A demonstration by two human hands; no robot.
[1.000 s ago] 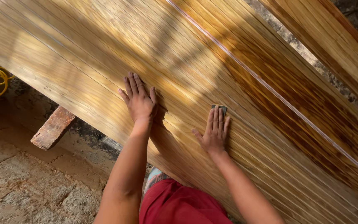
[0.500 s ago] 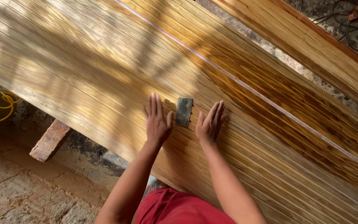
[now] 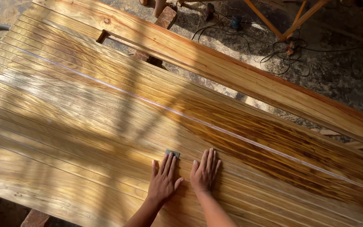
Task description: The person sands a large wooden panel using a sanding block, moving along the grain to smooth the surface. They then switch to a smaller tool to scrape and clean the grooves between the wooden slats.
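On grooved wood panel [image 3: 85, 126], left hand [image 3: 163, 181] flat over sanding pad [image 3: 172, 153], right hand [image 3: 204, 172] flat

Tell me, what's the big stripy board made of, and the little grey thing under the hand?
The board looks like wood: golden grain with darker brown streaks, cut with long straight grooves. It seems sanded smooth, with a slight sheen in the sun; whether it is varnished is unclear. The grey pad under the left hand is mostly hidden; probably sandpaper or a sanding sponge, but that is a guess.
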